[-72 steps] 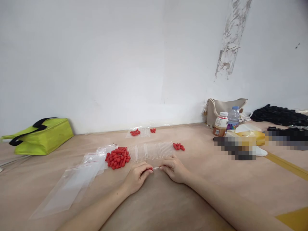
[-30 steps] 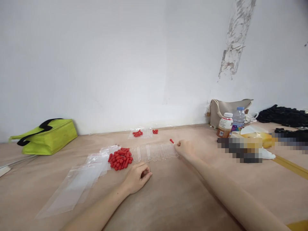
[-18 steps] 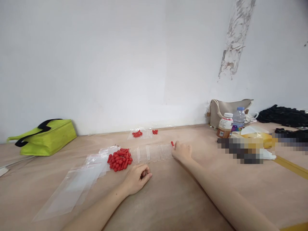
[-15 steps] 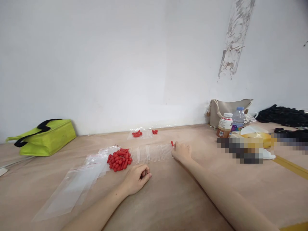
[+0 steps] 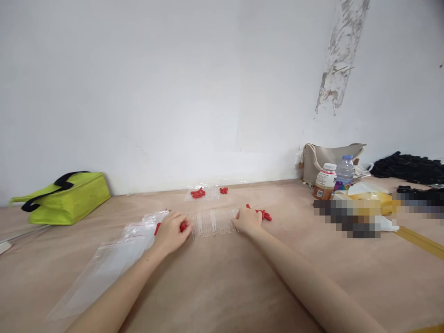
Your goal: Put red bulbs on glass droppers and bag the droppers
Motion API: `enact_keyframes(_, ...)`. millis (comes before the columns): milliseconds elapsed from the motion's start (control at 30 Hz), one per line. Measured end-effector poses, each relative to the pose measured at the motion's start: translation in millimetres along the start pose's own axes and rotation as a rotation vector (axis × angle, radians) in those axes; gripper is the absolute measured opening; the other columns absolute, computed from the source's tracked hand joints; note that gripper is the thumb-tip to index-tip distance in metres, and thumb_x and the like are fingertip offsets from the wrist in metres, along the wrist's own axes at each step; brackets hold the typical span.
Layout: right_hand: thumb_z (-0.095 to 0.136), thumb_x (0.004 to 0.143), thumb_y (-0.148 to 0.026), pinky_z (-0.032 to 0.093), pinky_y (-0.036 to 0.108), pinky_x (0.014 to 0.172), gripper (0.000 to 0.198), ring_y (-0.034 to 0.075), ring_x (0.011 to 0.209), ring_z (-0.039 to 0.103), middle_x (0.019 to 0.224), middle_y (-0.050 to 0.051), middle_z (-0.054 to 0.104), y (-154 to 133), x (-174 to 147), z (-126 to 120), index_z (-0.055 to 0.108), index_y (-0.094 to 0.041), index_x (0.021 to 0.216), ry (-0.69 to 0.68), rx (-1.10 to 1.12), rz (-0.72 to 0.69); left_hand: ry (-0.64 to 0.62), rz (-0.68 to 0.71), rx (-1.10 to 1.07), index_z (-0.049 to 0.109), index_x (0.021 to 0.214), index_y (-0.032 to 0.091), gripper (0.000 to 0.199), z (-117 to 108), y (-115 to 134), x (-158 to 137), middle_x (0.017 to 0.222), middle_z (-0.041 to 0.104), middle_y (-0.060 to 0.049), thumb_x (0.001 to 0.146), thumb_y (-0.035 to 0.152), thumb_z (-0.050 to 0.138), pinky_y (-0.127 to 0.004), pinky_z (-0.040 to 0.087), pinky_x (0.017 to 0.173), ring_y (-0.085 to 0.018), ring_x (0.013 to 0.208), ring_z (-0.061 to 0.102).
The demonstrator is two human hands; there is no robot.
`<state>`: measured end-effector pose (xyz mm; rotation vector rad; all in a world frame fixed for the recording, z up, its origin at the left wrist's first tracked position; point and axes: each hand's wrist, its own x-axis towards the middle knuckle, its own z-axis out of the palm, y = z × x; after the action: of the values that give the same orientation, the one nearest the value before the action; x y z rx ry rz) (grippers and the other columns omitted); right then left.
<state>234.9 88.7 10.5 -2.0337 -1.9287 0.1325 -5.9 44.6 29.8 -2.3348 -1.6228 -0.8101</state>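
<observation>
My left hand [image 5: 170, 232] is over the pile of red rubber dropper bulbs [image 5: 157, 228], its fingers curled around some of them; most of the pile is hidden under it. A row of thin clear dropper tubes [image 5: 211, 223] lies side by side between my hands. At the row's right end, the fingers of my right hand [image 5: 248, 220] are pinched on a tube, though the fingertips are partly hidden. Just beyond that hand lie several loose red bulbs [image 5: 266, 215].
Flat clear zip bags [image 5: 104, 263] overlap on the left. Near the wall lies a clear bag [image 5: 208, 194] with red bulbs. A lime-green bag [image 5: 69, 196] stands far left. A drink bottle [image 5: 325, 181], a water bottle [image 5: 344, 172] and a beige bag [image 5: 308, 162] stand right.
My left hand has moved up and left from the bare table onto the red pile. My right hand has shifted left along the tubes, and several red bulbs now show to its right.
</observation>
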Motion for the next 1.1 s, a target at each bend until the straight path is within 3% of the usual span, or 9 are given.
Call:
enact_keyframes(100, 0.052, 0.068, -0.026, 0.032, 0.038, 0.076, 0.025, 0.027, 0.095, 0.053, 0.093, 0.015, 0.063, -6.9, 5.3, -0.8, 0.064, -0.015, 0.086, -0.039, -0.009, 0.037, 0.014, -0.214, 0.075, 0.059, 0.072, 0.02, 0.014, -5.2, -35.0, 8.2, 0.084, 0.061, -0.003, 0.073, 0.031, 0.051, -0.029, 0.04, 0.075, -0.02, 0.083, 0.054)
enact_keyframes(233, 0.053, 0.067, -0.021, 0.031, 0.042, 0.078, 0.026, 0.029, 0.098, 0.052, 0.096, 0.016, 0.062, -14.9, 10.9, -0.8, 0.064, -0.016, 0.09, -0.078, -0.031, 0.059, -0.005, -0.277, 0.103, 0.063, 0.082, 0.02, 0.022, -9.0, -61.7, 8.9, 0.092, 0.062, -0.006, 0.074, 0.036, 0.051, -0.031, 0.041, 0.077, -0.024, 0.09, 0.055)
enact_keyframes(600, 0.051, 0.067, -0.022, 0.033, 0.041, 0.076, 0.027, 0.027, 0.091, 0.057, 0.096, 0.014, 0.063, -15.0, 16.8, 1.8, 0.065, -0.017, 0.089, -0.155, -0.015, 0.089, -0.075, -0.304, 0.13, 0.065, 0.083, 0.022, 0.02, 1.4, -58.8, 8.0, 0.094, 0.064, -0.004, 0.074, 0.033, 0.051, -0.029, 0.041, 0.077, -0.022, 0.09, 0.057)
enact_keyframes(733, 0.047, 0.072, -0.025, 0.033, 0.04, 0.075, 0.028, 0.027, 0.09, 0.057, 0.096, 0.014, 0.063, -10.9, 14.2, -5.1, 0.064, -0.016, 0.091, -0.125, 0.013, 0.065, -0.079, -0.344, 0.156, 0.065, 0.07, 0.021, 0.019, 2.3, -58.5, 8.9, 0.084, 0.065, -0.004, 0.074, 0.032, 0.05, -0.028, 0.042, 0.072, -0.023, 0.084, 0.058)
enact_keyframes(833, 0.041, 0.076, -0.03, 0.033, 0.037, 0.074, 0.028, 0.026, 0.087, 0.057, 0.09, 0.012, 0.064, -2.5, 6.6, -13.8, 0.064, -0.016, 0.085, -0.073, 0.024, 0.031, -0.066, -0.375, 0.165, 0.064, 0.072, 0.021, 0.022, 0.3, -56.0, 9.1, 0.086, 0.064, -0.006, 0.074, 0.036, 0.049, -0.03, 0.042, 0.071, -0.024, 0.085, 0.057)
enact_keyframes(933, 0.035, 0.081, -0.03, 0.033, 0.033, 0.072, 0.03, 0.023, 0.084, 0.056, 0.086, 0.01, 0.064, 13.0, -8.6, -18.5, 0.061, -0.016, 0.078, 0.06, 0.046, -0.061, -0.063, -0.411, 0.16, 0.065, 0.076, 0.022, 0.023, -0.3, -53.0, 9.3, 0.091, 0.063, -0.007, 0.071, 0.04, 0.052, -0.031, 0.042, 0.07, -0.025, 0.086, 0.057)
enact_keyframes(1100, 0.039, 0.084, -0.028, 0.03, 0.028, 0.069, 0.021, 0.016, 0.074, 0.052, 0.075, 0.005, 0.061, 44.1, -43.5, -10.6, 0.053, -0.016, 0.074, 0.365, 0.129, -0.47, -0.092, -0.454, 0.132, 0.066, 0.075, 0.021, 0.018, 5.3, -48.4, 9.3, 0.084, 0.066, -0.006, 0.068, 0.035, 0.055, -0.029, 0.042, 0.062, -0.024, 0.079, 0.059)
